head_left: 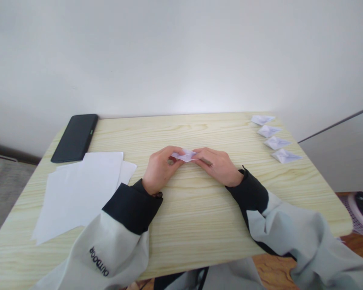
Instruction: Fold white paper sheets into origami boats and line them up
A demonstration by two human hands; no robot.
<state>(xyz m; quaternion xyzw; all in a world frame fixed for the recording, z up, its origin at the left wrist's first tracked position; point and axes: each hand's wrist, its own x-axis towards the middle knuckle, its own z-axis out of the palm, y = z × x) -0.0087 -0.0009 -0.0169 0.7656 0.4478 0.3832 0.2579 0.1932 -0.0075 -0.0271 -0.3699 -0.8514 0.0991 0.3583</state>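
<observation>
A small folded white paper (186,155) is held between both hands, slightly above the middle of the table. My left hand (162,167) pinches its left end between thumb and fingers. At the other end, my right hand (219,164) grips it the same way. The fingers cover both tips, so only the creased middle shows. Several finished-looking folded paper boats (277,142) stand in a slanting row along the table's right side, apart from my hands.
Loose white paper sheets (78,193) lie overlapping at the left, beside my left sleeve. Behind them is a dark phone (74,138). The pale wooden table (196,225) meets a white wall at the back. A basket (357,213) stands beyond the right edge.
</observation>
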